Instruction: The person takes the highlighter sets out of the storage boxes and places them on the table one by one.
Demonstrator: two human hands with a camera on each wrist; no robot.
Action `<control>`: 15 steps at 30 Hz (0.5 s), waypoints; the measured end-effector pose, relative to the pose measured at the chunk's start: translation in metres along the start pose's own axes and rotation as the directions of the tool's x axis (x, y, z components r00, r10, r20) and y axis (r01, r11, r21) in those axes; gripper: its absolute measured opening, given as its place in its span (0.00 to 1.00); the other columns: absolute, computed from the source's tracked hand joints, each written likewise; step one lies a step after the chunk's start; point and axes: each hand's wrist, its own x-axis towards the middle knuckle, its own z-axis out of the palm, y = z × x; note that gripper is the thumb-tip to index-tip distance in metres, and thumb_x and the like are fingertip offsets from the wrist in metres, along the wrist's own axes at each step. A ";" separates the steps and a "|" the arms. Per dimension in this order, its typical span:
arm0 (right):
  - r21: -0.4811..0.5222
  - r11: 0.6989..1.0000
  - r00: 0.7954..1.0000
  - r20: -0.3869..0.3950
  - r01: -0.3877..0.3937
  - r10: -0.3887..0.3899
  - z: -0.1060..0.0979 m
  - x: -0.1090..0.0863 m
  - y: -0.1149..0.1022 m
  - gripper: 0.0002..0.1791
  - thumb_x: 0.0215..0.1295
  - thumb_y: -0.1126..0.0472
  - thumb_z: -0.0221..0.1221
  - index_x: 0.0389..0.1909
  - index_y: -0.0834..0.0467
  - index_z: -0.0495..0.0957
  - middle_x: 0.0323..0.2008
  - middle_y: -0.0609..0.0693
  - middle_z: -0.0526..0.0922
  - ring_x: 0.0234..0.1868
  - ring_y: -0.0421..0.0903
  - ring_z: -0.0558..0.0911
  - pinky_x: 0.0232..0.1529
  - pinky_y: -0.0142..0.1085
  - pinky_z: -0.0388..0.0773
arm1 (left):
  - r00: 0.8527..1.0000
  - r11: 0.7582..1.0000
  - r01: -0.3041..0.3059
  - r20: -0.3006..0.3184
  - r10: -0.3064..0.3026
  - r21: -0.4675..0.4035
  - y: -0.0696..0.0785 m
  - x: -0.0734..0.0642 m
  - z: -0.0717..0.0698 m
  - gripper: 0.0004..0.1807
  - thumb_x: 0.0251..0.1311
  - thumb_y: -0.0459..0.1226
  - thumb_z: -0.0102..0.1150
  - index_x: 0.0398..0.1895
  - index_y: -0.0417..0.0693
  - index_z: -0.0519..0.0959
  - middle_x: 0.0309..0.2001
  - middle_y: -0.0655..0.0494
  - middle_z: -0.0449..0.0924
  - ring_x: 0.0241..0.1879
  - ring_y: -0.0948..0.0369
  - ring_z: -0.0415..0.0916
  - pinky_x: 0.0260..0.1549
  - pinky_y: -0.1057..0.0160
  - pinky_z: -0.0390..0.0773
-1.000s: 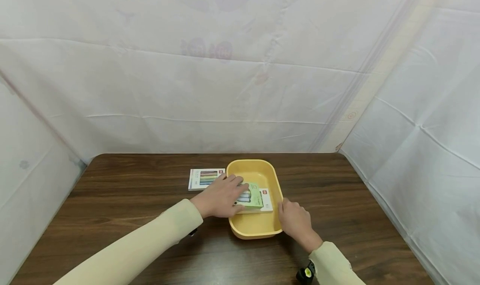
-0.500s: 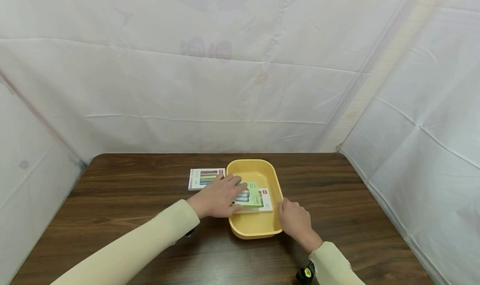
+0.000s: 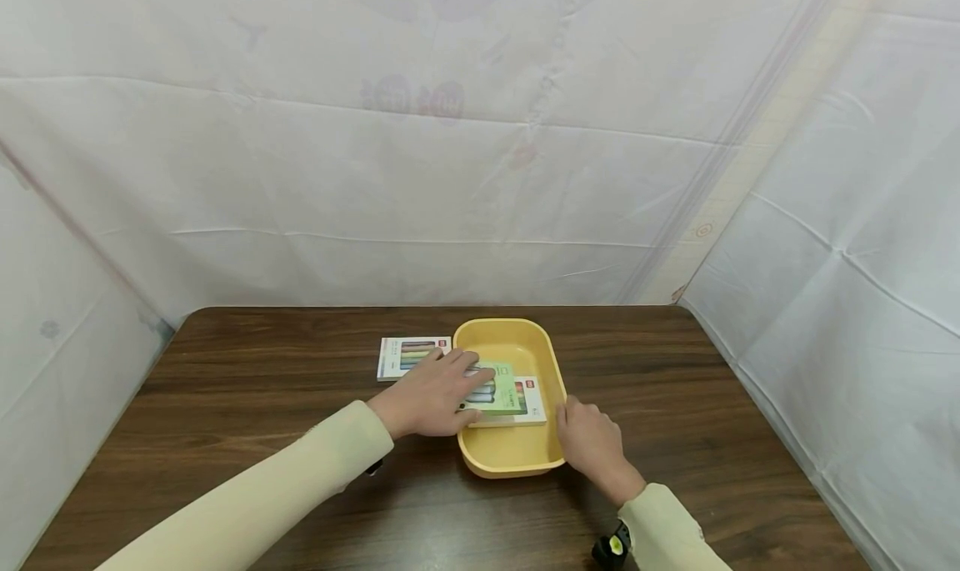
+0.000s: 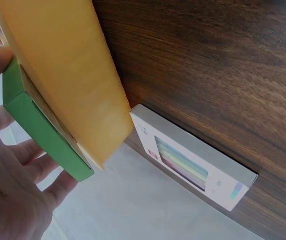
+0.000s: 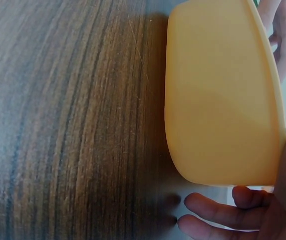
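Observation:
My left hand (image 3: 435, 392) holds a green box (image 3: 498, 388) between thumb and fingers, over the left rim of the yellow tub (image 3: 517, 450). A window in that box shows thick coloured sticks. In the left wrist view the green box (image 4: 47, 130) sits at the tub's rim. Beneath it, a white box (image 3: 536, 404) lies in the tub, partly covered. My right hand (image 3: 592, 439) grips the tub's right rim. In the right wrist view its fingers (image 5: 223, 212) extend past the outside of the tub (image 5: 223, 95).
On the wooden table (image 3: 247, 404), left of the tub, lies another white box (image 3: 401, 358) with a window of coloured sticks; my left hand partly hides it. White cloth (image 3: 480, 179) hangs behind and at both sides.
My left hand has drawn the green box slightly left, so more of the white box beneath shows. My right hand and the tub stay in place.

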 end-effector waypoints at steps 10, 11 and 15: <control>0.008 1.000 1.000 0.001 -0.011 0.011 0.000 0.001 -0.001 0.19 0.75 0.53 0.42 0.31 0.59 0.75 0.16 0.49 0.69 0.15 0.45 0.69 0.17 0.37 0.63 | 1.000 1.000 -0.002 -0.004 0.002 -0.021 -0.002 -0.005 -0.002 0.30 0.64 0.56 0.51 0.67 0.59 0.66 0.63 0.48 0.69 0.61 0.52 0.68 0.57 0.44 0.69; 0.008 1.000 1.000 0.001 -0.009 0.009 0.000 0.001 0.000 0.19 0.75 0.53 0.42 0.32 0.60 0.75 0.16 0.49 0.69 0.15 0.45 0.69 0.17 0.37 0.63 | 1.000 1.000 -0.001 -0.002 0.001 -0.025 -0.002 -0.006 -0.002 0.30 0.64 0.56 0.51 0.67 0.59 0.66 0.63 0.48 0.69 0.62 0.52 0.68 0.58 0.43 0.69; 0.010 1.000 1.000 0.003 -0.009 0.009 0.000 0.001 -0.001 0.19 0.75 0.53 0.42 0.32 0.60 0.75 0.16 0.49 0.69 0.15 0.45 0.69 0.17 0.37 0.62 | 1.000 0.999 0.002 0.000 -0.002 -0.034 -0.003 -0.008 -0.003 0.30 0.64 0.57 0.51 0.68 0.59 0.65 0.64 0.48 0.68 0.63 0.51 0.68 0.61 0.40 0.66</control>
